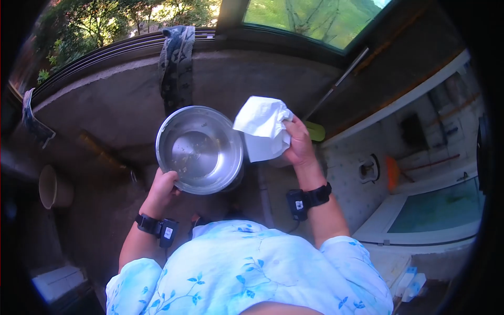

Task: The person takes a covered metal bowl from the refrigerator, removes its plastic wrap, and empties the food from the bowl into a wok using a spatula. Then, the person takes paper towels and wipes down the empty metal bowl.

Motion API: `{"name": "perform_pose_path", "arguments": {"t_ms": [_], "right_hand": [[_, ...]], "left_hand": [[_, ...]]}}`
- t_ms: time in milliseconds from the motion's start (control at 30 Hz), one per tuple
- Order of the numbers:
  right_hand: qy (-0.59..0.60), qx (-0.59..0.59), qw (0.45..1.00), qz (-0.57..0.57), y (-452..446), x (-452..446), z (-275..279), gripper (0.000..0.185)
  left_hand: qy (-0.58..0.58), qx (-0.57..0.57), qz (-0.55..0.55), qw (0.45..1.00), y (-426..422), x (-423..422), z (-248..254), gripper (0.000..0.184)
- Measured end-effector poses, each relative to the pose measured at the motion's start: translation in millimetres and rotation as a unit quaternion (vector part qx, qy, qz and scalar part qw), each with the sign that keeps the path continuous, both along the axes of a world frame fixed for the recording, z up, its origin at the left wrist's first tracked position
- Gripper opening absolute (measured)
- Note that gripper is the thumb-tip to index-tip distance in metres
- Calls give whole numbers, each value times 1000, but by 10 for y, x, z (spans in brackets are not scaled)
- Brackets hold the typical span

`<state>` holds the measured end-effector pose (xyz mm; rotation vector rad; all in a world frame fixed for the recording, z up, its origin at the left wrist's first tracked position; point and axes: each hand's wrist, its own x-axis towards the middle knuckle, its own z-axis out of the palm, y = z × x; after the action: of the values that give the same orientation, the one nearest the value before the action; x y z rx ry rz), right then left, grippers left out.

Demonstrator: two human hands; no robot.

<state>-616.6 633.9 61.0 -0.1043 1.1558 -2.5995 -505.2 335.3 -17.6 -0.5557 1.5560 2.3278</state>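
The left hand (165,186) gripped 1 metal basin (197,149) by its near-left rim; the right hand (299,139) pinched 1 crumpled white paper towel (262,123), just right of the basin; residue specked the basin's inside.

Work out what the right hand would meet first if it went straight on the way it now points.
Beyond the white wipe it already holds, the right hand would probably meet the wall below the window, though depth is unclear in this view.
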Motion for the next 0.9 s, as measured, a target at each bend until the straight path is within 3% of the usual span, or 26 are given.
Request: {"name": "perform_pose_path", "arguments": {"t_ms": [200, 233, 300, 400, 433, 533, 600, 700, 800, 900], "right_hand": [[103, 330, 926, -154, 430, 55, -170, 22], [104, 328, 927, -150, 515, 36, -215, 22], [70, 457, 871, -166, 593, 34, -228, 29], [93, 413, 893, -151, 468, 101, -89, 40], [61, 317, 940, -112, 418, 109, 0, 47], [61, 273, 959, -44, 190, 140, 347, 49], [79, 284, 955, -43, 73, 99, 395, 44], [111, 329, 935, -65, -55, -37, 335, 22], [49, 344, 935, -67, -337, -72, 97, 12], [13, 334, 937, -104, -590, -227, -187, 10]], "left_hand": [[-6, 32, 52, 998, -73, 128, -34, 21], [-3, 48, 62, 997, -72, 131, -28, 21], [-12, 57, 77, 995, -45, 142, 24, 20], [-10, 65, 73, 995, -43, 146, 28, 21], [0, 65, 55, 996, -45, 147, 27, 22], [36, 20, 12, 999, -29, 100, 24, 24], [40, 16, 12, 999, 44, 82, 50, 34], [47, -11, 10, 999, 180, 15, 133, 45], [85, -49, 55, 994, 360, -35, 230, 46], [91, -90, 48, 991, 474, -79, 179, 67]]}}
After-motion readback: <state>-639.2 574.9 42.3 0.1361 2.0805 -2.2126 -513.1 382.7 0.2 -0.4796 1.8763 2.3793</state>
